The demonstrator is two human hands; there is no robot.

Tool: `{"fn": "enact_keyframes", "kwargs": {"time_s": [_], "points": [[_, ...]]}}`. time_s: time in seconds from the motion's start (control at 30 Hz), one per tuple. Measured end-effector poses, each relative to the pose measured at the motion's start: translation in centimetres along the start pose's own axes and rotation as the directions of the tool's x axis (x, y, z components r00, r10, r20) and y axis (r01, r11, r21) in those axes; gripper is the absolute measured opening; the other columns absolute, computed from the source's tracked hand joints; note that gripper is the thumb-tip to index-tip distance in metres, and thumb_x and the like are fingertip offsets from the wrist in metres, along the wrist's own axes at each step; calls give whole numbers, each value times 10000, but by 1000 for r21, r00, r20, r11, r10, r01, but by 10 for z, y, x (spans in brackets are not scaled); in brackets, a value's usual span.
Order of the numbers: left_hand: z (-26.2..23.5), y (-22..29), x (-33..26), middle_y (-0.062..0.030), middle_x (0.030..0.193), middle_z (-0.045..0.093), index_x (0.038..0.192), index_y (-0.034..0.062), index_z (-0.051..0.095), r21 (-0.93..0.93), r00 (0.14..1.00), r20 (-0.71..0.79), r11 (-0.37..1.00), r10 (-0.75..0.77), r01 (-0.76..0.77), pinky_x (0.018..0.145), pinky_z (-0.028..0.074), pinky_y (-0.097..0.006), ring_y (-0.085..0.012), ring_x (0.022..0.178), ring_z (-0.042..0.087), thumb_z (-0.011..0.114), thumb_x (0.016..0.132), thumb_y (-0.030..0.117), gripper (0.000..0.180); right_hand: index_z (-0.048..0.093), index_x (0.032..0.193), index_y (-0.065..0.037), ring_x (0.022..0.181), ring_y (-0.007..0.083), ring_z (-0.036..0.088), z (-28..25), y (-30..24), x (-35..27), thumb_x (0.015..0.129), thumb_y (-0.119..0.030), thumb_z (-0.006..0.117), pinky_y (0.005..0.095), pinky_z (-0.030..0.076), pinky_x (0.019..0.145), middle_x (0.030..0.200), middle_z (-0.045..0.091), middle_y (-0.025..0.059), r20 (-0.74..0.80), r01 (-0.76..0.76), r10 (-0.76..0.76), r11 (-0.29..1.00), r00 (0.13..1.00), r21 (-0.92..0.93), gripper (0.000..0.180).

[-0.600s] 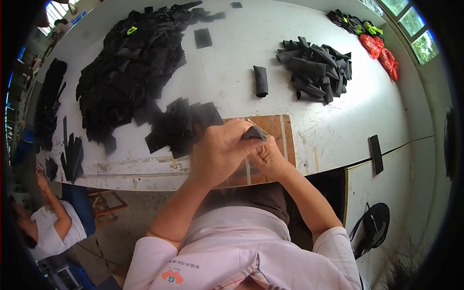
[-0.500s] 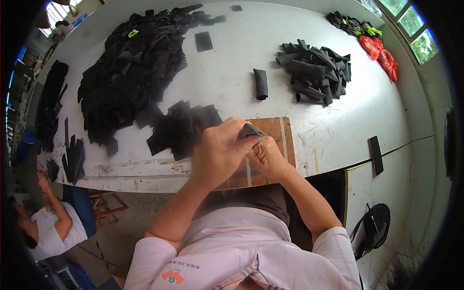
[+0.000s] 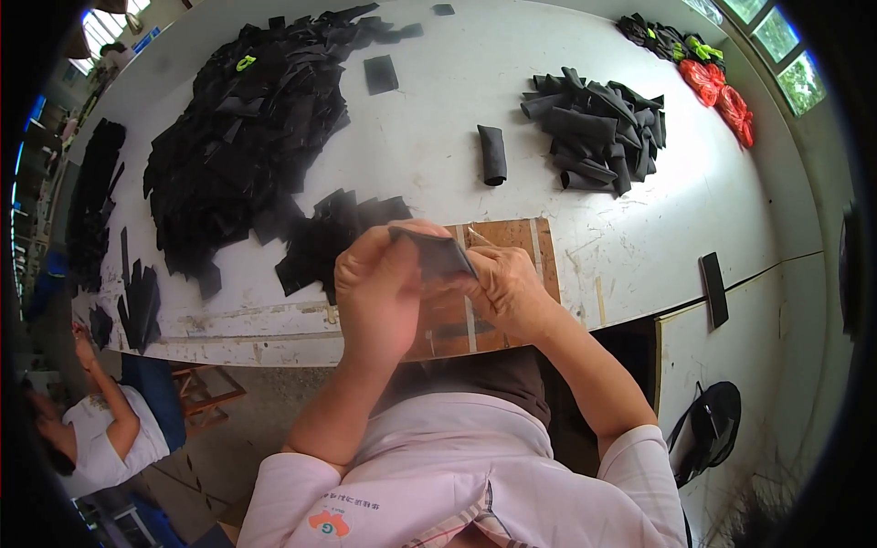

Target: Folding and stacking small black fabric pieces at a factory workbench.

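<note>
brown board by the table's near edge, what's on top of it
A pale strip runs across the brown board. The left hand and right hand hold a black piece in front of it; whatever lies on the part they cover can't be seen.

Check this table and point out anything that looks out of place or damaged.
A bright green item lies on the large black pile at left, odd because everything around it is black. The white table has scuffed, worn patches along its near edge.
</note>
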State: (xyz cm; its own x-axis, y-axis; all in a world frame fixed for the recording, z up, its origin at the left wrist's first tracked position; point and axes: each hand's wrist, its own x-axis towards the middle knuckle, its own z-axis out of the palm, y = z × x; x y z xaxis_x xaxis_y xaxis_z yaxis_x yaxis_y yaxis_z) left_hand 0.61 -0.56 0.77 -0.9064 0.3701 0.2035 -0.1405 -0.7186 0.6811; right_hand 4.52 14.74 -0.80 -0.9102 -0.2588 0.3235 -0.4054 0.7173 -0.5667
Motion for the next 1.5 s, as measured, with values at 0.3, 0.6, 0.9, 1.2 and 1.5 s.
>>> {"fn": "enact_keyframes", "kwargs": {"time_s": [0.3, 0.6, 0.9, 1.2, 1.5], "points": [[-8, 18, 6, -22, 735, 599, 809, 5, 594, 560, 968, 27, 798, 250, -222, 673, 401, -181, -52, 710, 505, 571, 838, 93, 96, 438, 681, -72, 610, 261, 525, -1, -3, -2, 677, -344, 678, 368, 405, 531, 620, 484, 68, -14, 7, -8, 999, 1000, -40, 363], [-55, -34, -7, -97, 874, 575, 964, 4, 532, 947, 982, -96, 318, 161, 41, 732, 429, -272, -162, 791, 548, 618, 771, 98, 231, 558, 735, 10, 490, 100, 511, -44, -4, 31, 890, -328, 494, 239, 404, 464, 528, 524, 42, -83, 6, 179, 393, 980, 919, 377], [-98, -63, -19, -111, 946, 512, 830, -1, 539, 923, 975, 220, -328, 16, -203, 786, 400, -366, -288, 887, 494, 620, 691, 39, 166, 574, 819, 22, 559, 107, 499, 22, -15, -37, 888, -382, 470, 238, 392, 489, 590, 548, 55, 131, -507, 532, 661, 836, 553, 422], [-83, -17, -94, -107, 959, 517, 878, 55, 551, 764, 769, 635, -198, 65, -614, 727, 442, -357, -287, 870, 513, 624, 705, 30, 189, 607, 845, 7, 605, 74, 522, 84, -28, -34, 847, -237, 575, 213, 444, 549, 701, 561, -8, 391, -441, 563, -53, 728, 896, 247], [-35, 5, -73, -37, 785, 574, 958, 20, 513, 209, 810, -533, 890, -244, 405, 553, 411, -197, -83, 657, 529, 508, 849, 177, 191, 614, 882, -4, 620, 240, 528, 84, -31, -35, 507, 65, 613, 311, 432, 515, 756, 575, 93, -402, -49, 76, 996, 912, 78, 380]]}}
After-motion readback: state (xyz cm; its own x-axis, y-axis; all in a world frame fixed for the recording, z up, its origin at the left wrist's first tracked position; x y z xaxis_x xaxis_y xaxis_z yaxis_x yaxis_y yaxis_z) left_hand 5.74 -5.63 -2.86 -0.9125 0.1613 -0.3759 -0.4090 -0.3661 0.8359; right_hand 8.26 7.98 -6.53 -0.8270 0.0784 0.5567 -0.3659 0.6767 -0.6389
